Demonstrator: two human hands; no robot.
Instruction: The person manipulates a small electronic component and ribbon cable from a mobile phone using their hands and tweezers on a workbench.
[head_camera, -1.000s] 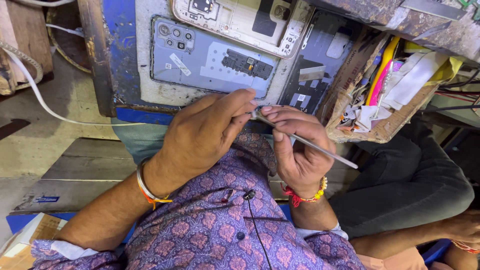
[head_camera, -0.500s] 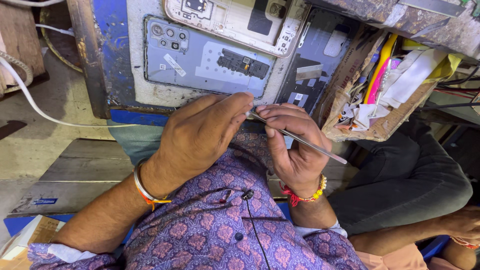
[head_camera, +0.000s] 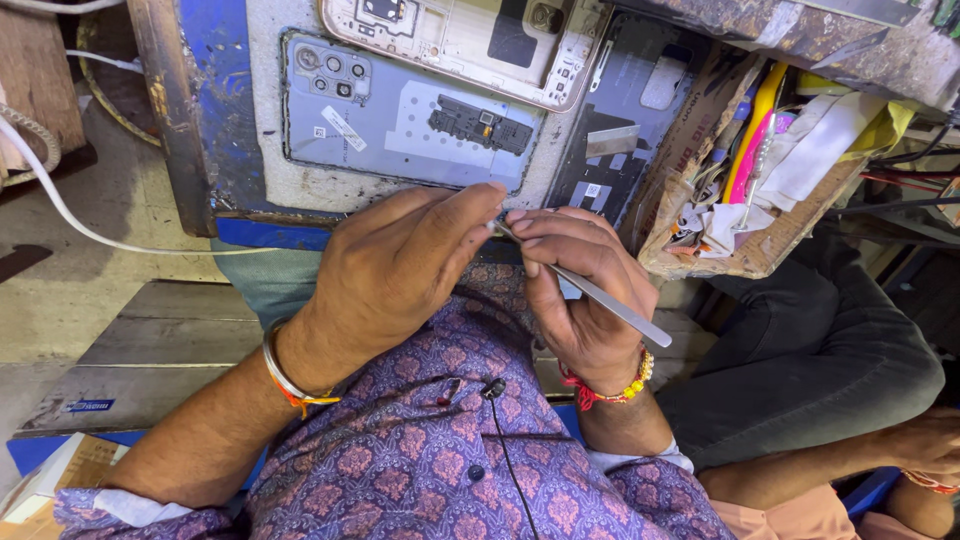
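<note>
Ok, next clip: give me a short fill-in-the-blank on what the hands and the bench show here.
1. The right hand holds a slim metal pair of ______.
2. The left hand meets the right at the tip of the tweezers, and its wrist wears a metal ______.
3. On the bench lies a grey phone back cover, its camera holes toward the ______ side of the picture.
4. The cardboard box of odds and ends stands to the ______ of the hands.

Missing words: tweezers; bangle; left; right
</note>
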